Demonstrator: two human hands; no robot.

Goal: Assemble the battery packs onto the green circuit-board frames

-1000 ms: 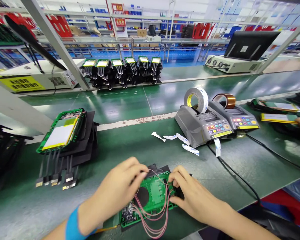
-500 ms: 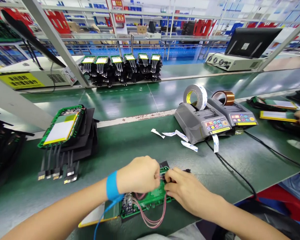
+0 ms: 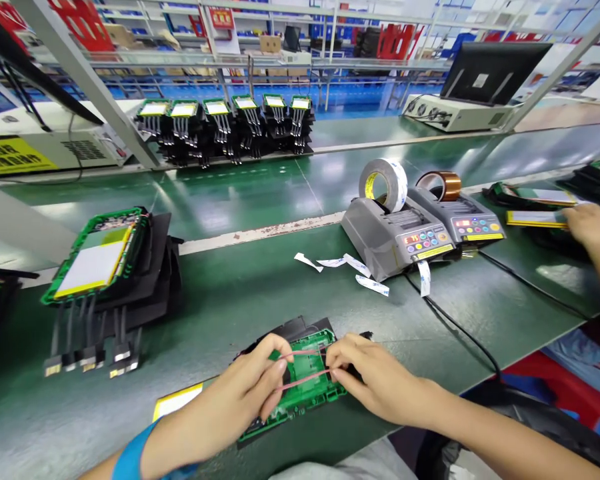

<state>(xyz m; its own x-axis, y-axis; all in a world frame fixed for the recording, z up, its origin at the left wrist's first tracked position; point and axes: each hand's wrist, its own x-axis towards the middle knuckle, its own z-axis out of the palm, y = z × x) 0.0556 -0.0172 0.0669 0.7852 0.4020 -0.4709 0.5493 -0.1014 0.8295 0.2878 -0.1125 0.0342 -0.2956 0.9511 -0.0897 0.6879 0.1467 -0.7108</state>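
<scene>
"Where was the green casing (image 3: 305, 367)?"

"On the bench (image 3: 220, 300), at the near edge around the middle, open side up, between the person's hands."

"And the hands?"

"The left hand (image 3: 253, 380) pinched the pink wires (image 3: 304, 381) between thumb and fingers, over the casing's left part. The right hand (image 3: 363, 370) had its fingertips closed on the same wires by the right end, so they ran stretched across the casing."

"What lay around them?"

"A white, yellow-edged pack (image 3: 179, 401) sat just left, partly behind the left forearm. Farther left stood a stack of cased units (image 3: 93, 267), cables hanging toward the near side. Beyond the right hand were paper strips (image 3: 373, 285) and two tape dispensers (image 3: 400, 233)."

"Anyone else?"

"At far right, a co-worker's hand (image 3: 587, 223) touched another yellow-edged pack (image 3: 535, 219)."
</scene>
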